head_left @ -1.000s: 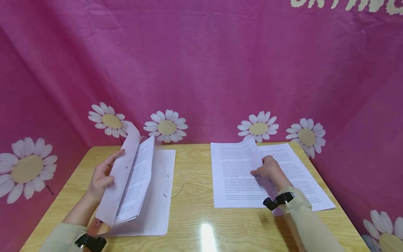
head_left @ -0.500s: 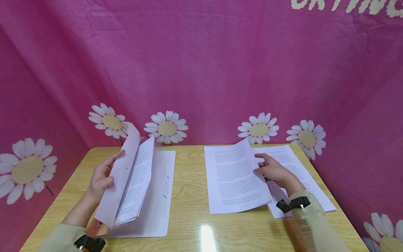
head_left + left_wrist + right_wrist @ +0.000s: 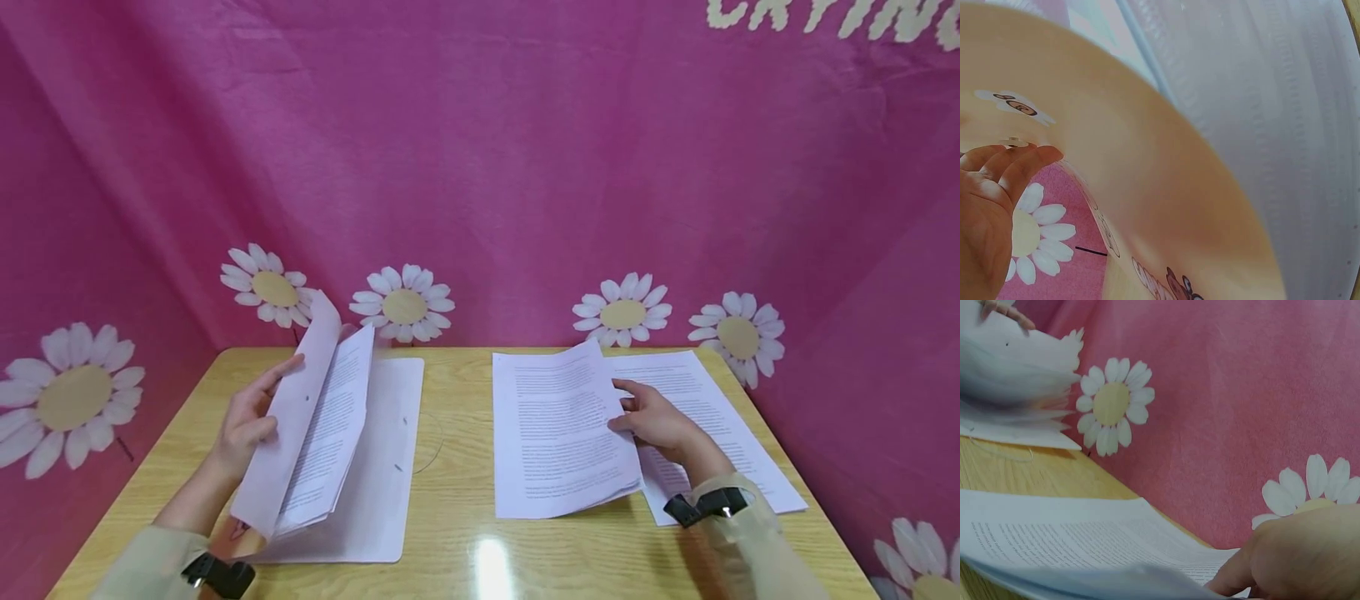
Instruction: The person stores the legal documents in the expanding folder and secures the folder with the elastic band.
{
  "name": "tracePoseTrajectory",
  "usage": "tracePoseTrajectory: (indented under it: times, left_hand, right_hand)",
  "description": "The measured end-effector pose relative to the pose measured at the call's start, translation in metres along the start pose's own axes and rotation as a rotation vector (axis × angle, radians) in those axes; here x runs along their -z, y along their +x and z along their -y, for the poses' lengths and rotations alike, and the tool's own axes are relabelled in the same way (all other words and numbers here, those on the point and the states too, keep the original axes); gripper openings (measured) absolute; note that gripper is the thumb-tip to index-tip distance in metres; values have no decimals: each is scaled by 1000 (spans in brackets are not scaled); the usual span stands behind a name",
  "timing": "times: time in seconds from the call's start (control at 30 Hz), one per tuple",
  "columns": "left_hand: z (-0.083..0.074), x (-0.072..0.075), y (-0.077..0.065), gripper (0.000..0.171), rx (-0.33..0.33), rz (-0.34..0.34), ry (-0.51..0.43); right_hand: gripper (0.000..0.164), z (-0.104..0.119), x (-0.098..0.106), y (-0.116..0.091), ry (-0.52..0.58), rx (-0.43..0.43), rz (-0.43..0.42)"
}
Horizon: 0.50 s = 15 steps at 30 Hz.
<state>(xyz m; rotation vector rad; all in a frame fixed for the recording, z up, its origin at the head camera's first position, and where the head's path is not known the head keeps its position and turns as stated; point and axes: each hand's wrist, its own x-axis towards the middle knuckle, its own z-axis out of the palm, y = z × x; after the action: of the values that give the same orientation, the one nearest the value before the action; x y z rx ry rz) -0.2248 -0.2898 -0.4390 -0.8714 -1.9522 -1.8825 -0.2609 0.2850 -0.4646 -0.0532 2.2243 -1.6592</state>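
In the head view my left hand [image 3: 243, 427] holds up the front cover of a folder [image 3: 287, 446], thumb on its white inner face. The left wrist view shows the cover's tan outer side [image 3: 1166, 156] with cartoon prints, bent over the fingers. Printed pages [image 3: 330, 425] lean in the folder above its flat white back [image 3: 384, 483]. My right hand [image 3: 663, 427] pinches the right edge of several printed sheets [image 3: 562, 442], which curve up on that side. Further printed sheets [image 3: 723, 425] lie on the table under this hand.
All of this is on a wood-grain table [image 3: 457, 517]. A thin clear loop [image 3: 438, 450] sticks out beside the folder's right edge. A pink curtain [image 3: 480, 183] with daisies hangs right behind the table and along both sides.
My right hand has pulled the upper sheets a little left and nearer, baring more of the sheets beneath, and has shifted slightly right along their edge. My left hand keeps the cover raised.
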Motion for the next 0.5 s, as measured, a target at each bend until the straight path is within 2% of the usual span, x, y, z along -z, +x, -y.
tracePoseTrajectory:
  times: [0.3,0.5]
  left_hand:
    - [-2,0,-1,86,17,-20,23]
    - [-2,0,1,87,10,-22,18]
  right_hand:
    - [88,14,-5,-6,141,71,58]
    - [87,23,-12,-8,260,170,88]
